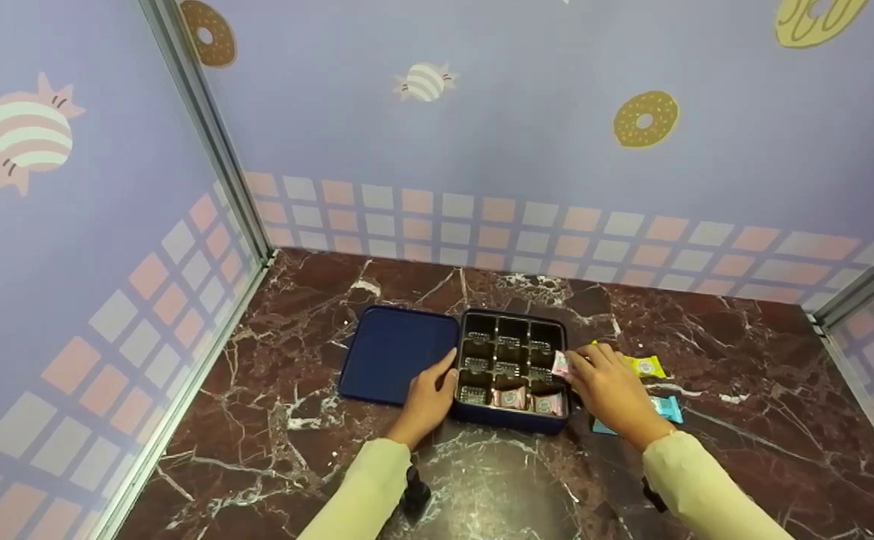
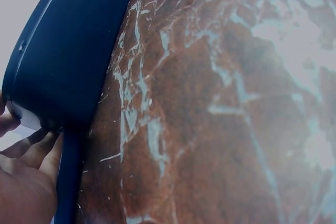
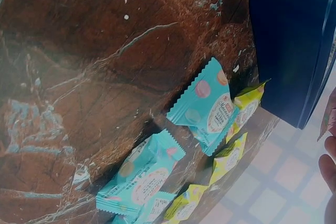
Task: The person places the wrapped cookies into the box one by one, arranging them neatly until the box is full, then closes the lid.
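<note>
A dark blue box with a divided black insert stands in the middle of the table. My left hand rests at its left side, fingertips against the wall near the front corner. At the right rim, my right hand pinches a small pink candy packet beside the right column. Two pink packets lie in the front row, one in the middle compartment, the other in the right compartment. The other compartments hold no packets. Fingers partly hide the pinched packet.
The flat blue lid lies left of the box, right beside it. Several turquoise packets and yellow packets lie on the marbled table right of the box, partly under my right hand in the head view. Patterned panels border the table.
</note>
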`<act>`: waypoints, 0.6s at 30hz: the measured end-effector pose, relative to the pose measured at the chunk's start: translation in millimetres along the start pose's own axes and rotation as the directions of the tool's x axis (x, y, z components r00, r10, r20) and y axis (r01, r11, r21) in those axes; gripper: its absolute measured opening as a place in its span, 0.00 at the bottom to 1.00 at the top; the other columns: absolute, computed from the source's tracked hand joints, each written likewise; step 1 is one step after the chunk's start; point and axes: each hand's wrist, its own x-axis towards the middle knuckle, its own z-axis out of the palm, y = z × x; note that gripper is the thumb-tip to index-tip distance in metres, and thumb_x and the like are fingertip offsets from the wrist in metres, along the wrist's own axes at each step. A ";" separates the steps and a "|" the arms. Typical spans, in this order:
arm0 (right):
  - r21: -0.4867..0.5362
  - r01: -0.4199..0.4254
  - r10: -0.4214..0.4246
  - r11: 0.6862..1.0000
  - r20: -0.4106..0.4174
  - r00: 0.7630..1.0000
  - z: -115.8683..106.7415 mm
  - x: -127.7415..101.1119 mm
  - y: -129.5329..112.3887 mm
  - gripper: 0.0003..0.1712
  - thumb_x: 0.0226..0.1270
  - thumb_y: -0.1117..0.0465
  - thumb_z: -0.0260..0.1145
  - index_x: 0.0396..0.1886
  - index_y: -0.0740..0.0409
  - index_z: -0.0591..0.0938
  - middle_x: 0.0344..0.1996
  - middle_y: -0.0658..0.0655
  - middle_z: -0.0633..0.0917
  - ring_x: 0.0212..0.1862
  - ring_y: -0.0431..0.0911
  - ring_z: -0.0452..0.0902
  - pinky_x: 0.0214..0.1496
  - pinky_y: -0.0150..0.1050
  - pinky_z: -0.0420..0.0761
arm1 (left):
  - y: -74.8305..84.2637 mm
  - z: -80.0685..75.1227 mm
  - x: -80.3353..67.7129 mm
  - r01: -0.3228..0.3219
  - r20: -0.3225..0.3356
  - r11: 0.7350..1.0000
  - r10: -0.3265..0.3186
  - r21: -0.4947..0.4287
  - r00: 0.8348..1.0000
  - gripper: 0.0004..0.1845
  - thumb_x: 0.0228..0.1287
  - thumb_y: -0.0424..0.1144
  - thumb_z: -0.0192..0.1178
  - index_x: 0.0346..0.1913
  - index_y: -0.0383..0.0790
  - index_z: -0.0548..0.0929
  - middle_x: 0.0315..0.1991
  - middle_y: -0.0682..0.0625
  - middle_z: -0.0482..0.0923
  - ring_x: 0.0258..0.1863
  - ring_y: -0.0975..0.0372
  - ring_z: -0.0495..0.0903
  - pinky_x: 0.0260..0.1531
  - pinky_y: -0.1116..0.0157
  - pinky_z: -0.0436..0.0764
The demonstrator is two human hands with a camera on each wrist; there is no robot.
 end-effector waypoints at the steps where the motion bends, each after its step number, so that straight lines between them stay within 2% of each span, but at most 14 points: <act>1: 0.002 0.003 -0.003 1.000 -0.001 1.000 0.1 0.2 -0.4 0.19 0.67 0.57 0.66 0.53 0.61 0.82 0.42 0.55 0.81 0.44 0.50 0.74 0.48 0.48 0.77 | 0.5 0.0 -0.1 0.003 0.002 1.000 -0.003 -0.005 1.000 0.24 0.74 0.40 0.50 0.70 0.44 0.69 0.64 0.40 0.74 0.65 0.49 0.72 0.65 0.50 0.71; 5: 0.016 0.011 -0.011 1.000 0.001 1.000 -0.4 1.6 -2.8 0.18 0.67 0.57 0.65 0.54 0.60 0.82 0.41 0.55 0.81 0.42 0.50 0.74 0.47 0.48 0.76 | 1.6 -0.1 -0.1 0.027 0.007 0.999 -0.027 -0.027 1.000 0.24 0.74 0.40 0.50 0.70 0.45 0.69 0.65 0.41 0.73 0.66 0.49 0.71 0.66 0.51 0.69; 11: 0.030 0.021 -0.020 0.999 -0.009 1.000 -0.1 4.7 -6.2 0.19 0.67 0.57 0.65 0.54 0.61 0.82 0.41 0.56 0.81 0.44 0.51 0.75 0.49 0.49 0.77 | 0.9 0.0 0.9 0.023 0.002 1.000 -0.023 -0.022 1.000 0.24 0.74 0.40 0.50 0.70 0.44 0.69 0.64 0.41 0.74 0.65 0.50 0.72 0.66 0.51 0.70; 18: 0.036 0.053 -0.051 0.998 -0.055 0.997 4.9 8.4 -8.5 0.18 0.65 0.59 0.67 0.52 0.63 0.83 0.40 0.56 0.82 0.46 0.53 0.76 0.52 0.51 0.77 | 0.7 -0.7 0.3 0.026 0.006 0.999 -0.026 -0.031 1.000 0.24 0.74 0.41 0.51 0.70 0.45 0.69 0.65 0.42 0.73 0.66 0.49 0.71 0.66 0.51 0.70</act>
